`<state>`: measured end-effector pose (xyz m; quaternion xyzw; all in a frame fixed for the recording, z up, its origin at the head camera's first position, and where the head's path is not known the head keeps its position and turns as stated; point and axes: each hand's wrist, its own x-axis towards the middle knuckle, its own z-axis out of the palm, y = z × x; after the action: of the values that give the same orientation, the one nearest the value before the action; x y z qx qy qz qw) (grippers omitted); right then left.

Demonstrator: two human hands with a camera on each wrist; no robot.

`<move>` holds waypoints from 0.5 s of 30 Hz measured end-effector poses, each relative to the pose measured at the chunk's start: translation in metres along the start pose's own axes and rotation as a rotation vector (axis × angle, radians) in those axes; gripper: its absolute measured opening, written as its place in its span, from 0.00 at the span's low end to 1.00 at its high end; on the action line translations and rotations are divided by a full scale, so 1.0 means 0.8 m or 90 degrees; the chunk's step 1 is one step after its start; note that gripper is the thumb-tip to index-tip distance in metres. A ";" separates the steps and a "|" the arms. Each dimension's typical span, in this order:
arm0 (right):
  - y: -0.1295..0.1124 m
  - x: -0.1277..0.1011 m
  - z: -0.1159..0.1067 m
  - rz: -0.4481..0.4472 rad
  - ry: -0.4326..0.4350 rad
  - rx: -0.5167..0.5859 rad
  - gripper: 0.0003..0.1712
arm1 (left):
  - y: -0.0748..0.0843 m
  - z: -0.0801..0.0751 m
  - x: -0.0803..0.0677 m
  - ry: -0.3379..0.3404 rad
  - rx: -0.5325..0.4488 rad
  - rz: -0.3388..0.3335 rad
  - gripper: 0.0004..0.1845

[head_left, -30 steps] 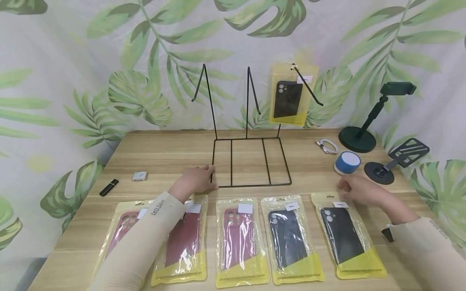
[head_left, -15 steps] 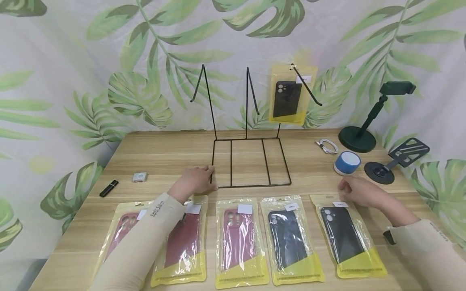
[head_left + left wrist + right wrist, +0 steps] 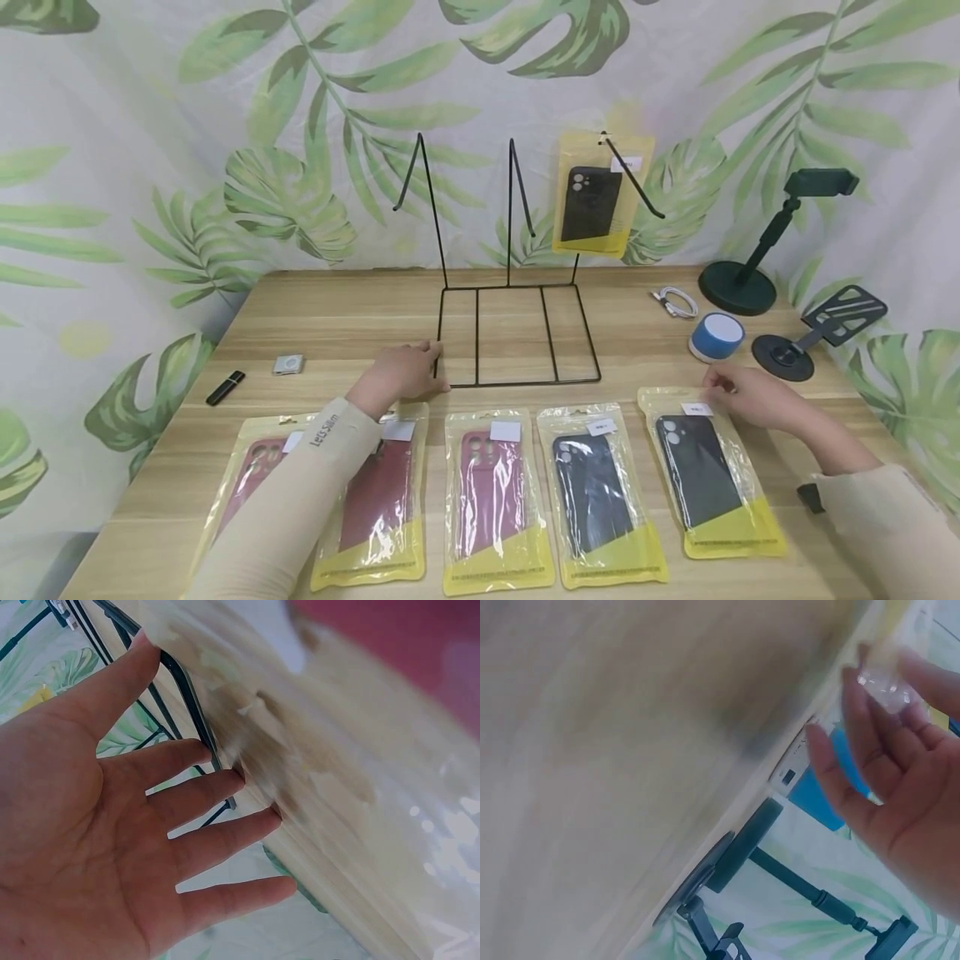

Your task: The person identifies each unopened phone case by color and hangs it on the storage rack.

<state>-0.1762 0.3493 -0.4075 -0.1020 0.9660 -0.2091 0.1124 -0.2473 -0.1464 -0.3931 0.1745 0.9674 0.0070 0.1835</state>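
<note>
My left hand [image 3: 408, 371] lies with straight fingers on the front left corner of the black wire rack [image 3: 517, 384]; the left wrist view shows the fingers [image 3: 202, 795] against the rack wire [image 3: 187, 697]. One yellow-edged packet with a black phone case [image 3: 596, 200] hangs on the rack's right hook. My right hand [image 3: 723, 392] pinches the top corner of the rightmost packet [image 3: 705, 483], which holds a black case and lies tilted on the table. In the blurred right wrist view the fingers [image 3: 889, 735] hold clear plastic.
Beside it lie another black-case packet [image 3: 600, 492] and three red-case packets [image 3: 495, 492], [image 3: 375, 500], [image 3: 251, 483]. A blue speaker [image 3: 716, 335], white cable [image 3: 675, 302], green phone stand [image 3: 750, 275] and black stand [image 3: 813, 333] stand at right. A USB stick [image 3: 225, 387] lies at left.
My right hand has taken the top of the rightmost packet and drawn it a little up and away, turning the packet. The left hand has stayed on the rack.
</note>
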 end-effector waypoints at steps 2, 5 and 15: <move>-0.002 -0.004 -0.003 -0.009 0.031 0.006 0.04 | 0.000 -0.001 0.000 0.002 0.001 0.000 0.44; -0.007 -0.009 -0.010 -0.022 0.084 0.016 0.03 | 0.000 -0.002 -0.001 0.005 -0.002 0.002 0.44; -0.044 -0.028 -0.033 -0.114 0.350 0.054 0.04 | 0.001 -0.001 -0.002 0.002 -0.014 0.002 0.44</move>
<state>-0.1561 0.3332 -0.3651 -0.1219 0.9378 -0.2783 -0.1680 -0.2460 -0.1459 -0.3921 0.1738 0.9673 0.0180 0.1839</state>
